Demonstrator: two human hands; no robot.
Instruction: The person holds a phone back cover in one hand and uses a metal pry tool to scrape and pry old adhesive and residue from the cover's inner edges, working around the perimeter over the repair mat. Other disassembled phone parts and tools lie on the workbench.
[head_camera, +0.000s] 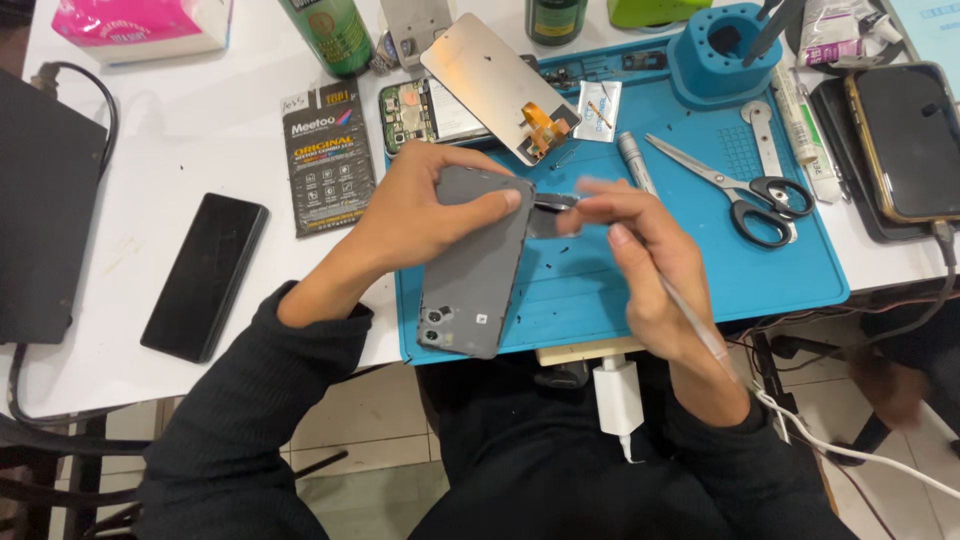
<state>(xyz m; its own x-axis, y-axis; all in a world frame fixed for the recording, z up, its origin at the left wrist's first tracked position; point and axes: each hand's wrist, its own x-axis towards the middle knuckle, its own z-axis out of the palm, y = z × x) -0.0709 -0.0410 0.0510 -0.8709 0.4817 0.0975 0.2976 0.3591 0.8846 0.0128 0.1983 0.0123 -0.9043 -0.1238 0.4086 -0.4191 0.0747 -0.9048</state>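
My left hand (420, 205) grips a grey phone back cover (478, 270) by its upper end, thumb across its face, holding it over the blue work mat (700, 270). The cover's camera cutouts point toward me. My right hand (640, 255) pinches a thin dark strip (553, 203) at the cover's top right edge and also holds a slim metal tool (690, 320) that runs back along the palm toward my wrist.
On the mat lie an opened phone body (425, 110), a detached screen panel (495, 85), scissors (735, 190), a metal pen-like tool (632, 160) and a blue tool holder (722, 50). A black phone (205, 275) and a dark packet (327, 155) lie left; another phone (910, 140) right.
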